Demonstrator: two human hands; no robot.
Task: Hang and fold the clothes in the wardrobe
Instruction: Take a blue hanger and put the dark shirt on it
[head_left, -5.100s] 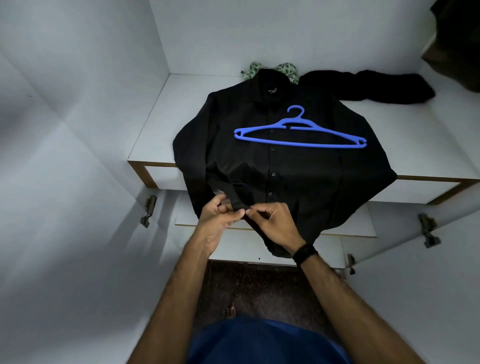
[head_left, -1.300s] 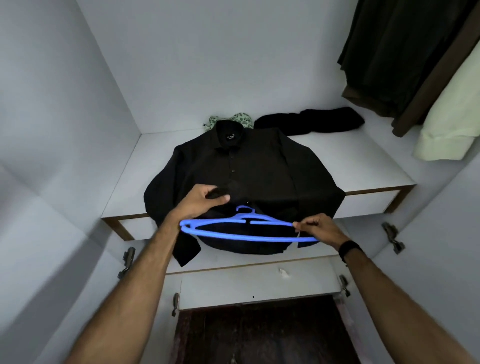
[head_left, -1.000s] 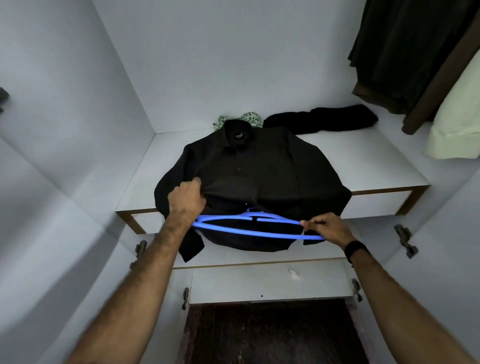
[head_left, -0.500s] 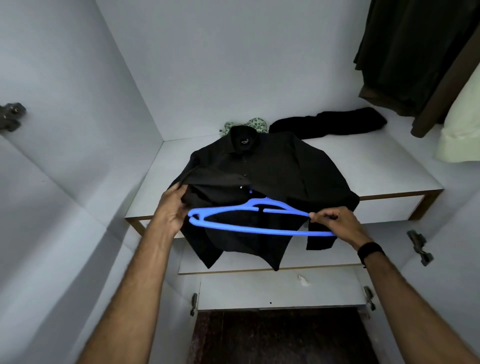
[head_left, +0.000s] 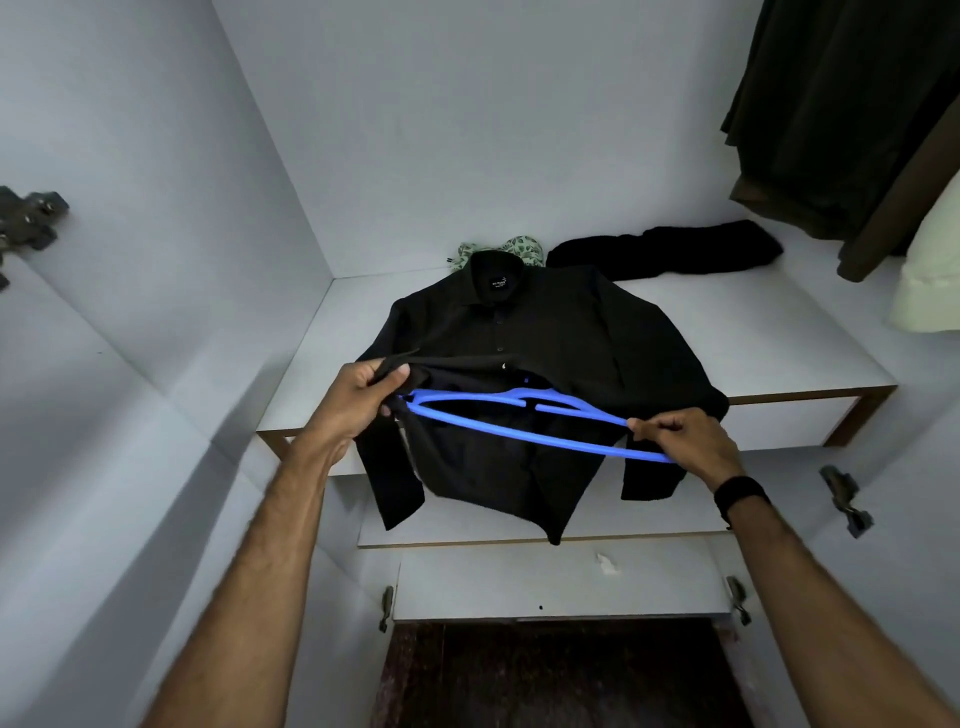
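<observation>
At the shelf (head_left: 769, 332) front edge, the shirt (head_left: 545, 332) hem is now lifted off the shelf. Left hand (head_left: 358, 400) grip pinches the hem; right hand (head_left: 685, 441) grip pinches the hanger (head_left: 519, 423), its left end entering beneath. Judgement: hanger insertion under way.

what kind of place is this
Most likely the inside of a white built-in wardrobe: clothes hang at upper right, a black shirt lies on the shelf, and door hinges flank the opening.
</observation>
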